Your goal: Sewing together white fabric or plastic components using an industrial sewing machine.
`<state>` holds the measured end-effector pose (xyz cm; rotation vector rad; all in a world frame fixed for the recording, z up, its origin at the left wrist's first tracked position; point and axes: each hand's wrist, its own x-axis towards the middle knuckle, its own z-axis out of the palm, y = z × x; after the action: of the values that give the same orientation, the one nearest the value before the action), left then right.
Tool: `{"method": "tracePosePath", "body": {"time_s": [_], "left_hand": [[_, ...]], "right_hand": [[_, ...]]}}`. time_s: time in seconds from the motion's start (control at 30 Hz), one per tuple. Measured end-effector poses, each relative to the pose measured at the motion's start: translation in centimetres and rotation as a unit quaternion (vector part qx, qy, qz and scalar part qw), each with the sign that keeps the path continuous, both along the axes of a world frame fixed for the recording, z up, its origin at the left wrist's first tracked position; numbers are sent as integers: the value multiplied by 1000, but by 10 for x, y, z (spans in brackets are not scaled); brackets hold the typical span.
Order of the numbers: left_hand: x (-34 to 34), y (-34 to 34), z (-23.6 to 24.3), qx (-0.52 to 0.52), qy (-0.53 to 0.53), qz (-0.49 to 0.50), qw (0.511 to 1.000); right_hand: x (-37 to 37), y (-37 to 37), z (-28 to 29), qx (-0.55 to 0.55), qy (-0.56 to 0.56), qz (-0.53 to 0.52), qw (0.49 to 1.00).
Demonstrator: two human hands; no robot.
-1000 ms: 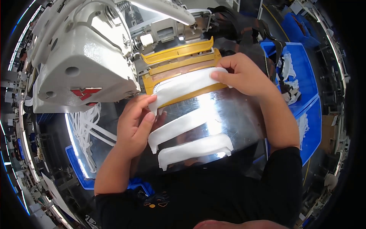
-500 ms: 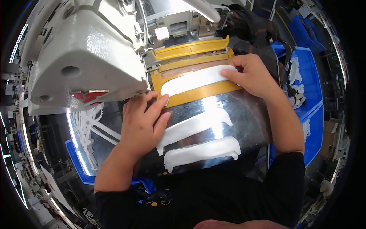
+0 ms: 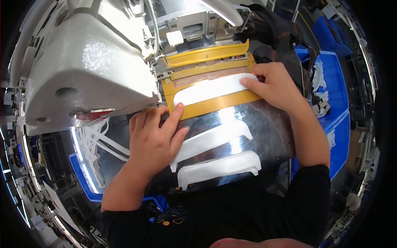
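Note:
A flat white fabric-like strip (image 3: 215,87) with rounded ends lies in the yellow template (image 3: 223,101). My right hand (image 3: 271,84) pinches its right end, the thumb on top and the fingers bent at the template's edge. At the left end, my left hand (image 3: 152,134) rests with its fingers apart, the index fingertip touching the strip's lower corner. Between the left thumb and my body lie two more white strips, an upper one (image 3: 215,140) and a lower one (image 3: 219,168), both with turned-down ends. Behind the template stands a raised yellow clamp bar (image 3: 206,54).
A big pale grey machine head (image 3: 91,70), like an industrial sewing machine's, overhangs the left side. Beneath it lies a tangle of white straps (image 3: 93,142) on the shiny metal table (image 3: 269,132). Blue bins (image 3: 341,99) with white pieces stand at the right.
The left hand has slid slightly left and toward me, its index fingertip still at the strip's left end. The right hand keeps its pinch. The view has shifted a little.

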<state>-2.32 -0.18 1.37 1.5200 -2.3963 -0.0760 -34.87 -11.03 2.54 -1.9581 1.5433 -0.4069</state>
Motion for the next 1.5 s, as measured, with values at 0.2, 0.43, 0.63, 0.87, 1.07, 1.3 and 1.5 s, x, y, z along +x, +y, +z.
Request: {"method": "tracePosePath", "body": {"time_s": [0.2, 0.43, 0.63, 0.87, 1.07, 1.3, 1.5], "left_hand": [[0, -1, -2, 29, -1, 10, 1000], [2, 1, -2, 35, 1, 17, 999], [2, 1, -3, 8, -15, 1, 1000], [1, 1, -1, 19, -2, -5, 1000], [1, -2, -2, 14, 26, -67, 997], [0, -1, 1, 1, -23, -69, 997], [2, 2, 1, -16, -25, -74, 997]], "right_hand": [[2, -2, 0, 6, 34, 2, 999], [1, -2, 4, 38, 73, 1, 997], [0, -2, 1, -11, 55, 7, 998], [-3, -7, 23, 75, 117, -11, 990], [-20, -11, 15, 79, 125, 12, 989], [-18, -10, 30, 99, 148, 27, 984], [-28, -16, 21, 61, -43, -83, 994]]}}
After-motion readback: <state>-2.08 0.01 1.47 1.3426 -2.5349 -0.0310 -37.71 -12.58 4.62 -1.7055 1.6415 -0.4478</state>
